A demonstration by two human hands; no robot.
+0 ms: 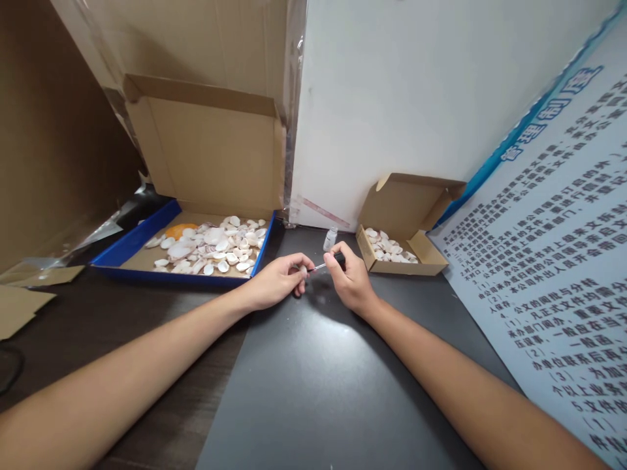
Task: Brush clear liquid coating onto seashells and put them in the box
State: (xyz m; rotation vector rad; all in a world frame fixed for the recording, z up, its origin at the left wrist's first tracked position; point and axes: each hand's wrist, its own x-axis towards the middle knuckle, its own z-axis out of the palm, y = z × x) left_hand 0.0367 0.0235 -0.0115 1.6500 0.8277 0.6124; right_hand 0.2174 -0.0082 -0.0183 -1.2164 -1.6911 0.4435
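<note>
Between the fingertips of my left hand (280, 281) is a small pale seashell (304, 270), mostly covered by the fingers. My right hand (349, 277) is closed around the black cap of a small brush (319, 266), whose thin stem points left and reaches the shell. Just behind my right hand stands a small clear bottle (330, 238) with its neck uncovered. To the left, a blue-sided cardboard box (267, 245) holds many white and pinkish shells (215, 245). On the right, a smaller brown box (406, 266) contains more white shells (386, 247).
A dark grey mat (294, 391) covers the table in front of me. Behind it rises a white panel (392, 91). A printed board (548, 261) leans along the right side. Cardboard pieces (24, 310) lie at the far left.
</note>
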